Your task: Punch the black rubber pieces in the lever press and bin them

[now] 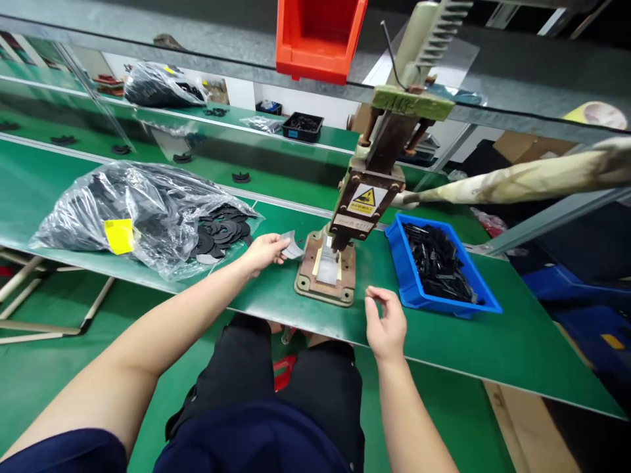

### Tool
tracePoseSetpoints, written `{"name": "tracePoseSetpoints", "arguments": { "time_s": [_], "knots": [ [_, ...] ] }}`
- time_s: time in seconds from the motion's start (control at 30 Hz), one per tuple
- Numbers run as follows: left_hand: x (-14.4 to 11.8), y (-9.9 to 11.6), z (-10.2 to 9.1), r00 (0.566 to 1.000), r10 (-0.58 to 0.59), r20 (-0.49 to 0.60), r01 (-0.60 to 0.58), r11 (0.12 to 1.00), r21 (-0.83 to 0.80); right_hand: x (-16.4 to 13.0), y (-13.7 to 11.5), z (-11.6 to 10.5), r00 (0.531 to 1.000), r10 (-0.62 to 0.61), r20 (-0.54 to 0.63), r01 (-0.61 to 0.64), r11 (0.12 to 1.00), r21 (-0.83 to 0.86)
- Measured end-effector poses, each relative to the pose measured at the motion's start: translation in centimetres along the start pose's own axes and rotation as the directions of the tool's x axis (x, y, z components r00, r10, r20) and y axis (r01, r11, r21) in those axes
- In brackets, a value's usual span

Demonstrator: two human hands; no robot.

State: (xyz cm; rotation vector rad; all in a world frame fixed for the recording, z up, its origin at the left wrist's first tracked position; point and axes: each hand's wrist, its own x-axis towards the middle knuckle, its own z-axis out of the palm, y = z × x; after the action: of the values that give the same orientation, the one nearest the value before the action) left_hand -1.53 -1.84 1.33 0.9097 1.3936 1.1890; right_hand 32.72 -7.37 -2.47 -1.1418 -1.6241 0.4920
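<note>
My left hand point(265, 253) pinches a thin curved grey piece point(291, 246) at the left side of a hand press point(357, 203). On the press base, a pale flat plate point(327, 269) lies under the press head. Held low over the front of the green bench, my right hand point(387, 323) is between the press and a blue bin point(446, 263) of black parts. Its thumb and forefinger meet at the tips; whether anything small is between them I cannot make out. Left of my left hand lies an open clear bag point(142, 203) with dark curved pieces point(221, 230) spilling from its mouth.
The press lever point(522, 174) reaches out to the right above the blue bin. An orange bin point(320, 39) sits on the overhead shelf. Behind the bench, a green belt point(207, 164) carries several dark curved parts. Farther back are a black tray point(303, 127) and another bag point(162, 85).
</note>
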Motion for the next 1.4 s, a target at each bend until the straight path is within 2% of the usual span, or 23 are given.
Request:
{"name": "tracePoseSetpoints", "arguments": {
  "time_s": [0.07, 0.13, 0.2, 0.27, 0.37, 0.43, 0.5, 0.63, 0.8, 0.9, 0.97, 1.03, 1.1, 1.2, 1.27, 1.33, 1.4],
  "knots": [
    [4.3, 0.4, -0.8, 0.995, -0.018, -0.099, 0.027, 0.995, 0.093, -0.1, 1.8, -0.7, 0.997, 0.063, -0.043, -0.064, 0.998, -0.017],
    [8.5, 1.4, -1.5, 0.980, 0.065, -0.186, -0.003, 0.949, 0.314, -0.4, 3.0, -1.0, 0.992, 0.109, -0.070, -0.111, 0.994, -0.019],
    [12.6, 3.0, -1.8, 0.949, 0.211, -0.233, -0.045, 0.824, 0.564, -0.6, 3.5, -1.0, 0.988, 0.137, -0.077, -0.139, 0.990, -0.021],
    [16.5, 4.6, -1.8, 0.910, 0.341, -0.234, -0.080, 0.700, 0.710, -0.7, 3.7, -1.0, 0.987, 0.150, -0.064, -0.152, 0.988, -0.033],
    [21.1, 6.1, -1.2, 0.885, 0.424, -0.193, -0.129, 0.621, 0.774, -0.5, 3.7, -1.1, 0.987, 0.158, -0.036, -0.160, 0.985, -0.058],
    [22.9, 5.9, -0.6, 0.905, 0.388, -0.173, -0.108, 0.603, 0.790, -0.4, 3.7, -1.2, 0.987, 0.159, -0.021, -0.160, 0.984, -0.072],
    [23.3, 4.7, -0.2, 0.923, 0.340, -0.179, -0.061, 0.590, 0.805, -0.3, 3.6, -1.4, 0.988, 0.156, -0.010, -0.156, 0.984, -0.084],
    [21.2, 1.4, -0.1, 0.927, 0.333, -0.171, -0.056, 0.576, 0.816, -0.1, 3.3, -1.3, 0.992, 0.127, -0.002, -0.127, 0.987, -0.101],
    [15.8, -1.3, -0.3, 0.898, 0.440, 0.005, -0.228, 0.456, 0.860, 0.2, 2.0, -1.0, 0.999, 0.028, 0.019, -0.025, 0.992, -0.123],
    [12.1, -2.6, -0.6, 0.892, 0.437, 0.115, -0.305, 0.392, 0.868, 1.8, 1.0, -2.4, 0.998, -0.024, 0.064, 0.035, 0.982, -0.185],
    [9.6, -3.5, -0.8, 0.888, 0.423, 0.181, -0.347, 0.359, 0.867, 3.9, 0.8, -4.6, 0.997, -0.016, 0.078, 0.037, 0.960, -0.278],
    [7.3, -4.3, -1.2, 0.873, 0.430, 0.231, -0.390, 0.332, 0.859, 6.8, 1.0, -7.4, 0.997, 0.041, 0.067, -0.009, 0.912, -0.411],
    [5.2, -5.1, -1.5, 0.865, 0.433, 0.255, -0.411, 0.320, 0.854, 9.8, 1.8, -10.2, 0.987, 0.147, 0.066, -0.086, 0.828, -0.554],
    [2.8, -6.0, -1.5, 0.854, 0.441, 0.275, -0.435, 0.318, 0.842, 13.3, 3.5, -12.9, 0.920, 0.373, 0.124, -0.175, 0.671, -0.720],
    [1.7, -6.3, -1.4, 0.843, 0.456, 0.284, -0.455, 0.324, 0.829, 14.6, 4.4, -13.3, 0.848, 0.500, 0.176, -0.185, 0.590, -0.786],
    [1.0, -6.5, -1.1, 0.838, 0.467, 0.282, -0.462, 0.332, 0.823, 15.4, 5.2, -12.9, 0.790, 0.576, 0.212, -0.168, 0.535, -0.828],
    [0.8, -6.5, -1.0, 0.835, 0.476, 0.275, -0.460, 0.332, 0.823, 15.7, 5.7, -12.3, 0.769, 0.602, 0.217, -0.145, 0.494, -0.857]
  ]
}}
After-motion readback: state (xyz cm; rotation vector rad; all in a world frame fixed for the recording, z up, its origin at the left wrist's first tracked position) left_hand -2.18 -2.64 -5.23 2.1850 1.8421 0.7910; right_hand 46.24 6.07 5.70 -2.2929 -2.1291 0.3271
